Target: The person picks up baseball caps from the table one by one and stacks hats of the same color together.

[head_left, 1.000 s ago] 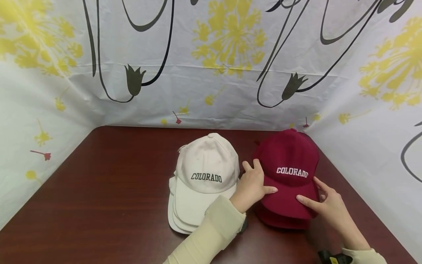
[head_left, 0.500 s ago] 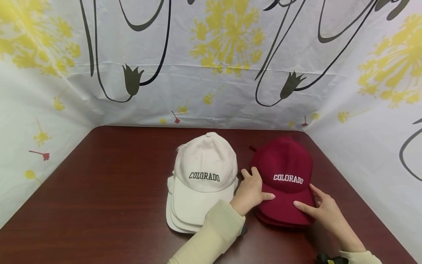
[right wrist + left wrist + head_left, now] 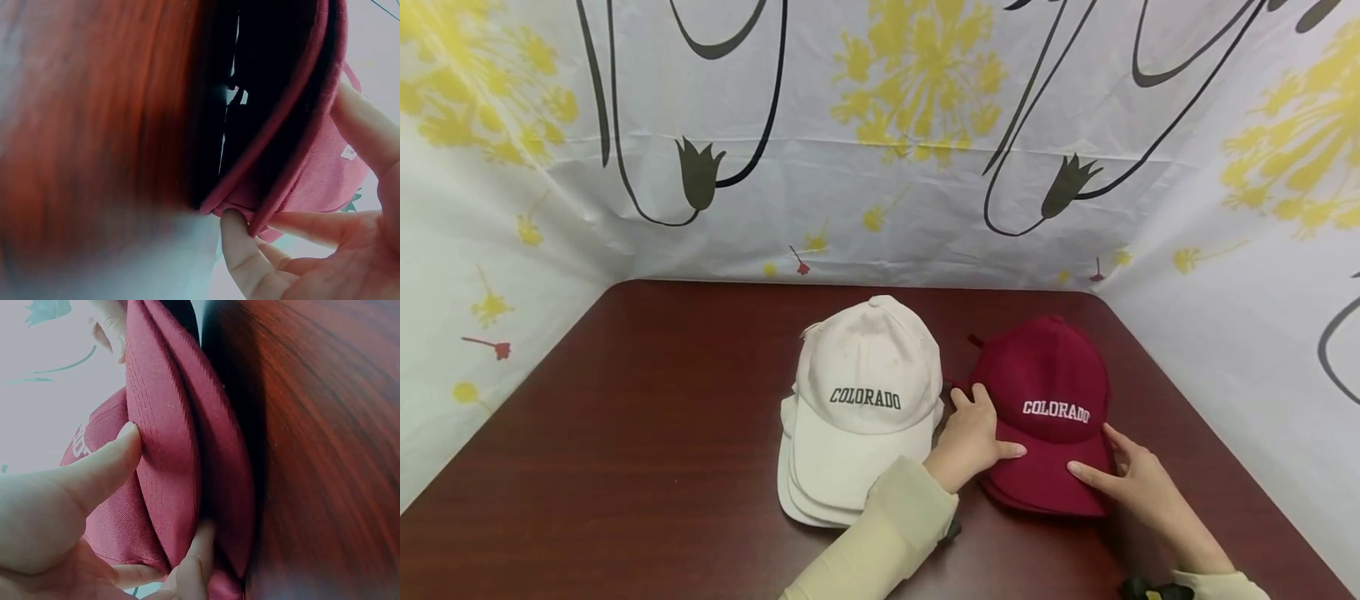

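A dark red cap with white COLORADO lettering lies on top of another red cap, their brims nearly lined up. My left hand pinches the left side of the upper brim, thumb on top and a finger between the two brims in the left wrist view. At the brim's right edge, my right hand holds it with the thumb above; the right wrist view has a fingertip at the brim corners. Left of them is a stack of cream caps with dark COLORADO lettering.
The caps rest on a dark reddish-brown table. A white patterned cloth hangs behind the table and along both sides. The cream stack stands close to my left wrist and sleeve.
The upper red cap has come down and slightly toward me onto the lower one, so less of the lower brim shows. Both hands moved with it; the cream caps stayed put.
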Available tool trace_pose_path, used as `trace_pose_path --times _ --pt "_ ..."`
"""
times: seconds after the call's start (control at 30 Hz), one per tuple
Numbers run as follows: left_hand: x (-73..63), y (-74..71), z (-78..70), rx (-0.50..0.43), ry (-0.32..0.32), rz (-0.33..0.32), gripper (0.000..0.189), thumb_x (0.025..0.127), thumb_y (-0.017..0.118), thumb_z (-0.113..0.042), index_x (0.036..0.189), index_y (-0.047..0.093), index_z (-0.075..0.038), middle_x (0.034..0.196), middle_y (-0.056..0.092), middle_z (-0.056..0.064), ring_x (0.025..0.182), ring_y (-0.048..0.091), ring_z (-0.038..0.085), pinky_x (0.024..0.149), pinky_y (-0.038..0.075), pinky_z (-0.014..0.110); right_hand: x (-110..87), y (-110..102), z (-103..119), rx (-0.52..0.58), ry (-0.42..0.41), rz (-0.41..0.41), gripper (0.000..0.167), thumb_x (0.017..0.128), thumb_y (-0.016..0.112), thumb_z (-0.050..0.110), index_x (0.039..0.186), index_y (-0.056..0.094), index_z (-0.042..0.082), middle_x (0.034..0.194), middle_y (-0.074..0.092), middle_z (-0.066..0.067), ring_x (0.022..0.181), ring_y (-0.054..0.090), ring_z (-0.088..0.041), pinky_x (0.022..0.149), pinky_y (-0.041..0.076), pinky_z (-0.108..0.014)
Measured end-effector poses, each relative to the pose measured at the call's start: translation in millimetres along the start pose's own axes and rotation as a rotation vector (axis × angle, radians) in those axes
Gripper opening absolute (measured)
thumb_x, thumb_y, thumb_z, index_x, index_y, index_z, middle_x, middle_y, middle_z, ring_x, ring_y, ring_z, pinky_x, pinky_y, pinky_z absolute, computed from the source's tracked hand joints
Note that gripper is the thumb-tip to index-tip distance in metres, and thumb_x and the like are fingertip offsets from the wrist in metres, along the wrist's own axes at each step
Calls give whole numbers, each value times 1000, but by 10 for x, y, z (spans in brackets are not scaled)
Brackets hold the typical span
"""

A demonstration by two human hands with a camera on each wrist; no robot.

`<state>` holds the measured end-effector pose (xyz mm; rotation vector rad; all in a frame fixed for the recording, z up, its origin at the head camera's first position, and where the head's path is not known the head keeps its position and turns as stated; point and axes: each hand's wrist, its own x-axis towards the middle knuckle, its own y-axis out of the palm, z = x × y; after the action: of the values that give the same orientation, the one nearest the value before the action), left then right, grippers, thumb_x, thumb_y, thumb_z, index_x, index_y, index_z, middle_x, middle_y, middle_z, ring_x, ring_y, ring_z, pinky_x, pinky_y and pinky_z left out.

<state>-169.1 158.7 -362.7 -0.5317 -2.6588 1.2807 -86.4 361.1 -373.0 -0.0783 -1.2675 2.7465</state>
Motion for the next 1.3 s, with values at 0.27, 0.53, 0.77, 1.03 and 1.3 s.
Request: trace_pose_path --times 0.27,0.53,0.77,1.03,1.3 --pt "-16 17 2 91 -7 -20 85 65 80 -44 128 39 -4 114 41 13 82 59 24 63 48 29 -22 16 17 0 -8 21 83 83 68 22 133 18 -22 111 52 -38 94 60 -37 64 47 -22" --pt "-15 46 -6 217 -32 -32 86 63 78 -52 125 40 -7 113 43 11 95 52 25 64 49 32 -5 16 35 -63 17 60 87 84 67 28 133 17 -22 116 48 -39 95 59 -40 70 50 -35" --pt "-45 72 -57 247 -65 -10 79 64 76 -52 119 42 -8 111 43 9 98 51 25 66 48 33 -35 3 23 -125 6 62 89 83 67 30 131 16 -25 118 42 -44 94 59 -43 77 46 -49" --pt "-25 130 -93 255 -108 6 84 63 75 -53 126 40 -10 113 43 8 100 50 24 68 48 33 -40 -26 12 -176 -7 66 89 83 68 31 131 17 -25 117 41 -44 91 60 -43 78 44 -53" --pt "0 165 -115 284 -146 9 89 63 73 -56 132 38 -12 117 45 7 103 50 23 72 48 35 -29 -21 -24 -174 25 52 90 83 66 36 131 19 -24 113 49 -41 96 58 -43 79 44 -52"
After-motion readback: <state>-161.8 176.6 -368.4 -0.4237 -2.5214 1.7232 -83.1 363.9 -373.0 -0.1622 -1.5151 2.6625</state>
